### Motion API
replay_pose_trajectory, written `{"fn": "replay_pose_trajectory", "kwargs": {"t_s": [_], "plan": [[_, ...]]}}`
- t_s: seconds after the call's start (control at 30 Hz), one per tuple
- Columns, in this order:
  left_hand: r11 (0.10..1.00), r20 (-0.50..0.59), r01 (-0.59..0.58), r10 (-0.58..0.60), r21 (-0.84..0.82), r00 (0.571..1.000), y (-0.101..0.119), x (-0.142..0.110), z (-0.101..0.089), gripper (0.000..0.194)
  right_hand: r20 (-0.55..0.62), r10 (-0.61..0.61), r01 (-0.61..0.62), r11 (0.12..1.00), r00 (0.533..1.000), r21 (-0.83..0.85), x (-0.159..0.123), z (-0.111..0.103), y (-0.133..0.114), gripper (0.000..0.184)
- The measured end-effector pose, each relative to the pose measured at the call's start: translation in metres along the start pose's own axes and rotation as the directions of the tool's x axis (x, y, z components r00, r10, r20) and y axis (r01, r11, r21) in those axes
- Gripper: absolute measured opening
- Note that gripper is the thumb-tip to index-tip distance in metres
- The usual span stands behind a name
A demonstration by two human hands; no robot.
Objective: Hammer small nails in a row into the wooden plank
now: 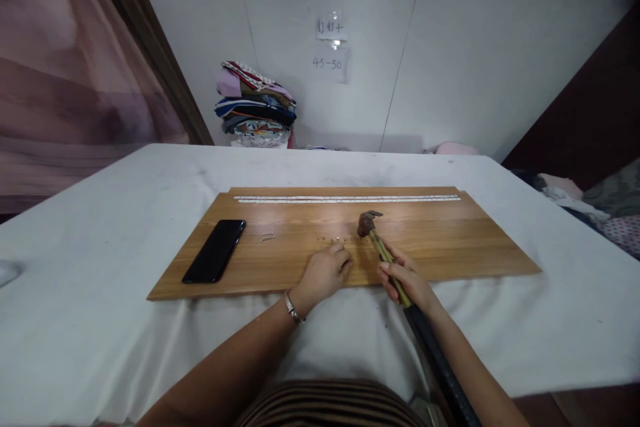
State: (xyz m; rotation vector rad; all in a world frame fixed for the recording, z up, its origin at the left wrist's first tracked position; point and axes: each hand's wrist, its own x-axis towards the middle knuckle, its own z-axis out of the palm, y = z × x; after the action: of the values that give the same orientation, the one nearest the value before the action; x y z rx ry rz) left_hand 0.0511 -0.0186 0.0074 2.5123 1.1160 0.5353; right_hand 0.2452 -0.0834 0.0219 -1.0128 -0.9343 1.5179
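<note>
A wooden board (pixel 440 247) lies on the white-covered table (pixel 100 267). My right hand (pixel 407 278) is closed round the handle of a hammer (pixel 383 248), whose metal head hovers just above the board's middle. My left hand (pixel 326 271) rests on the board with its fingers pinched together beside a row of small nails (pixel 334 239); what it pinches is too small to make out. A bracelet sits on my left wrist.
A black phone (pixel 215 250) lies on the board's left end, with loose nails (pixel 268 237) to its right. A white measuring strip (pixel 345 199) runs along the board's far edge. Folded clothes (pixel 255 105) are stacked against the wall behind the table.
</note>
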Motion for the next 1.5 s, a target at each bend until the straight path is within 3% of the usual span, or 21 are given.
{"fn": "replay_pose_trajectory", "kwargs": {"t_s": [1.5], "plan": [[1.0, -0.004, 0.002, -0.002, -0.025, 1.0, 0.0004, 0.0002, -0.0009, 0.017, -0.007, 0.028, -0.028, 0.999, 1.0, -0.029, -0.0015, 0.0024, -0.0013, 0.077]]}}
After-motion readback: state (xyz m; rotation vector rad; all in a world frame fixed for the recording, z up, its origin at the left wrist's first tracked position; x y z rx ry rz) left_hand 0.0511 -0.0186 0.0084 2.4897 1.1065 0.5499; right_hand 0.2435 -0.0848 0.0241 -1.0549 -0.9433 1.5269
